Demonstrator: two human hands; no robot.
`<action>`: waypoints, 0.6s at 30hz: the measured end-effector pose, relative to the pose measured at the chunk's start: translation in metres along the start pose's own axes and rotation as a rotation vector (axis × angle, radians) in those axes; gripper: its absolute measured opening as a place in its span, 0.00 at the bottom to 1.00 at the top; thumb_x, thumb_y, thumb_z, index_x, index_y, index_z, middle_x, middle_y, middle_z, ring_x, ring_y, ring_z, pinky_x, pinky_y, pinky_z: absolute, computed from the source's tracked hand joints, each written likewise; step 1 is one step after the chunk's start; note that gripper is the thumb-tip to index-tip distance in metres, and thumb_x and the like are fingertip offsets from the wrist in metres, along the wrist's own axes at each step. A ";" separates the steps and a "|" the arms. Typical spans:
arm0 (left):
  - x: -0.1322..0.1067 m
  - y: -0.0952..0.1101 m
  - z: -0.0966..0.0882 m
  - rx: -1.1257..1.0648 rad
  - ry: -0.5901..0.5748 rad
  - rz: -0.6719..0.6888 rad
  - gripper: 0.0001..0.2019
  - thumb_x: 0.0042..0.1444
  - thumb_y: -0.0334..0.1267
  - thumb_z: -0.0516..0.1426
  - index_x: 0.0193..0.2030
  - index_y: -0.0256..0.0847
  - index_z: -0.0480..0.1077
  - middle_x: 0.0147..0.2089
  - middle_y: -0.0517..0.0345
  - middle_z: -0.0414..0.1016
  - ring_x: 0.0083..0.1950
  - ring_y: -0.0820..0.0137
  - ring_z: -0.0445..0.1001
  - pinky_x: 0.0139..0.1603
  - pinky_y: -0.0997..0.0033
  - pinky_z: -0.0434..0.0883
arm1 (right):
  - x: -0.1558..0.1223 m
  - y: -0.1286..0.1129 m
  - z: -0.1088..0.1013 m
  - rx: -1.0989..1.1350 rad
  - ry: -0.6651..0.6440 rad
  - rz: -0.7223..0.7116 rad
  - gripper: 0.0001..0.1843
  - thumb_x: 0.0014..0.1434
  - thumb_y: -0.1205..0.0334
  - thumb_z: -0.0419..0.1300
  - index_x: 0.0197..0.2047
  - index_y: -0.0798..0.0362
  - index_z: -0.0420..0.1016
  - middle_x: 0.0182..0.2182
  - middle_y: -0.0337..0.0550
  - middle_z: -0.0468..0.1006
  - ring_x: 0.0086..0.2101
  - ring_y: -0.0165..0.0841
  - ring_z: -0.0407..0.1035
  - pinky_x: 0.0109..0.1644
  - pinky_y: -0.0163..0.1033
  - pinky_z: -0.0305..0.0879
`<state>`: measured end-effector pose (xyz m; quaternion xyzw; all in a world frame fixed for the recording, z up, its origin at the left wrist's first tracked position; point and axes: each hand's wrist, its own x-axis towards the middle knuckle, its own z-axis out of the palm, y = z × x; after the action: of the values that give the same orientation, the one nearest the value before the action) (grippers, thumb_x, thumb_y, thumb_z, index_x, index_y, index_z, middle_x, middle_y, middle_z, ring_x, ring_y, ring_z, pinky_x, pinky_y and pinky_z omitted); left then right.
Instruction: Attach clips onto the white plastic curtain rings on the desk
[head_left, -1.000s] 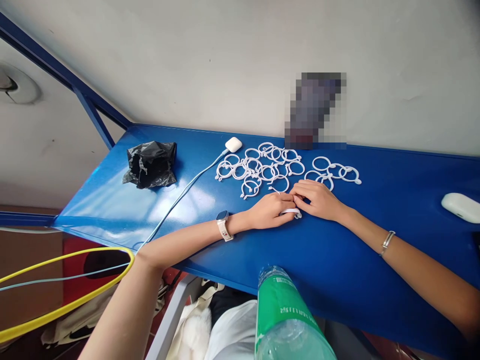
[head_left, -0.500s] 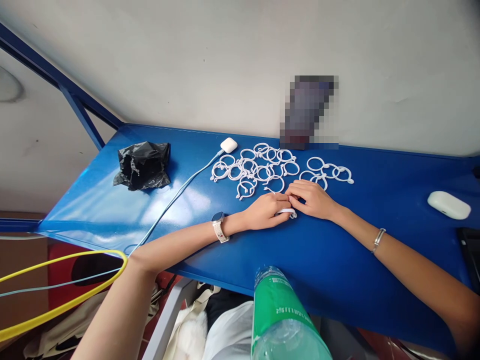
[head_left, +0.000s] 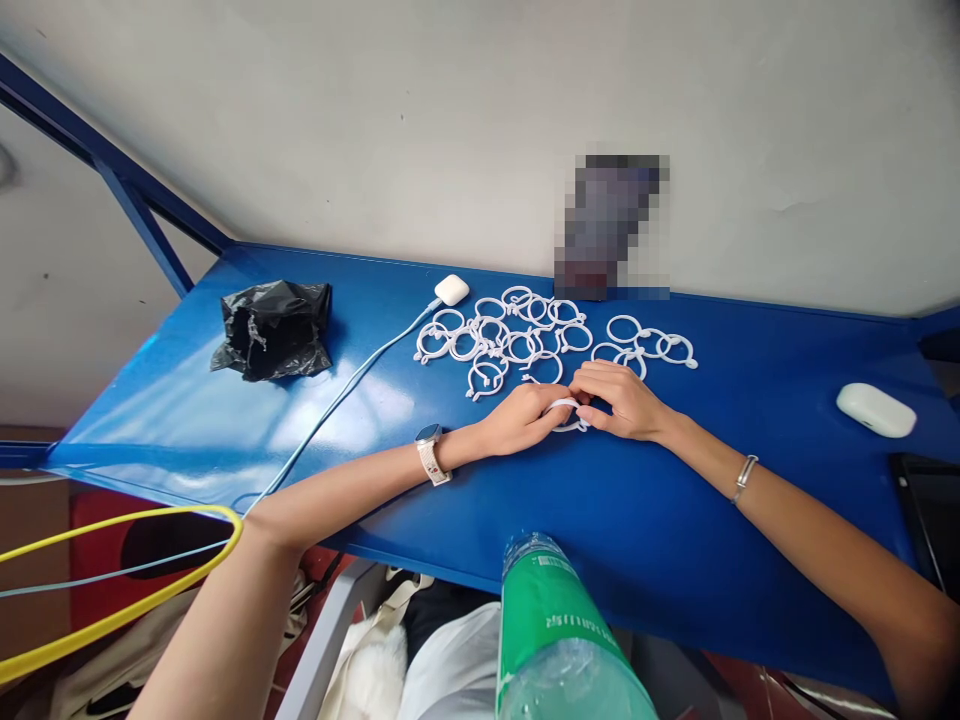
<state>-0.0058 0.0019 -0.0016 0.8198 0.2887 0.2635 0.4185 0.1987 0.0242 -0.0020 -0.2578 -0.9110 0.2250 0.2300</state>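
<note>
My left hand is closed on a white plastic curtain ring, held just above the blue table. The right hand meets it from the other side, thumb and fingers pinched on the same ring; its fingertips partly cover the ring. Just beyond my hands lies a loose pile of white curtain rings, several of them overlapping, with small eyelets showing. A smaller group of rings lies to the right, partly behind my right hand.
On the blue table are a crumpled black plastic bag, a white charger with its cable, and a white earbud case. A green-labelled bottle stands at the near edge. A pixelated dark object leans on the wall.
The ring between my hands has turned and shows more of its loop, and my right thumb now touches it. The whole view has shifted slightly left.
</note>
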 end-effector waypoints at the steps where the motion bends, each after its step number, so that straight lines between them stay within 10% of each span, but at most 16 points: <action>1: 0.000 0.001 0.000 -0.014 0.004 -0.012 0.16 0.68 0.39 0.43 0.29 0.38 0.60 0.28 0.60 0.66 0.28 0.74 0.61 0.34 0.73 0.60 | 0.000 0.000 0.000 0.001 0.007 -0.009 0.18 0.66 0.50 0.48 0.29 0.52 0.64 0.24 0.39 0.69 0.26 0.32 0.60 0.34 0.39 0.55; 18: 0.000 0.006 -0.002 -0.185 0.055 -0.136 0.22 0.68 0.51 0.40 0.30 0.39 0.60 0.28 0.62 0.64 0.28 0.75 0.63 0.35 0.73 0.63 | 0.001 -0.002 0.003 -0.151 0.135 -0.009 0.19 0.68 0.60 0.47 0.24 0.51 0.58 0.20 0.37 0.65 0.24 0.30 0.57 0.31 0.39 0.53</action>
<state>-0.0057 0.0000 0.0048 0.7488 0.3293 0.2823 0.5012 0.1958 0.0222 -0.0027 -0.2850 -0.9089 0.1369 0.2718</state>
